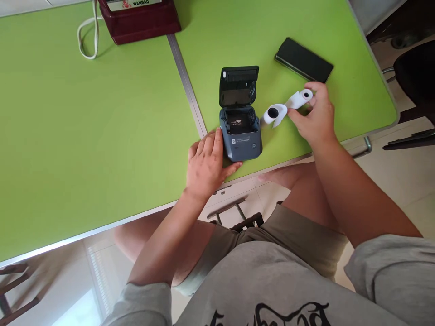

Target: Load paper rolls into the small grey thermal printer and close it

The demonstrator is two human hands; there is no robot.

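Note:
A small dark blue-grey label printer [242, 146] stands near the table's front edge with its lid [238, 86] up and its paper bay uncovered. My left hand [208, 164] is closed around its left side, fingers along the wall and thumb at the front corner. Between thumb and fingers, my right hand [317, 113] grips a small white paper roll [306, 94] just right of the printer. Beside that roll is a larger white paper roll [280, 110] with a dark core and a loose flap. Whether the two rolls are joined by paper, I cannot tell.
Beyond my right hand lies a black phone [304, 59], perhaps in a case. A dark red box-like device [142, 22] marked WANBAO, with a white cord [96, 38], sits at the back. The green table [84, 136] has a metal seam; a dark chair [416, 77] stands right.

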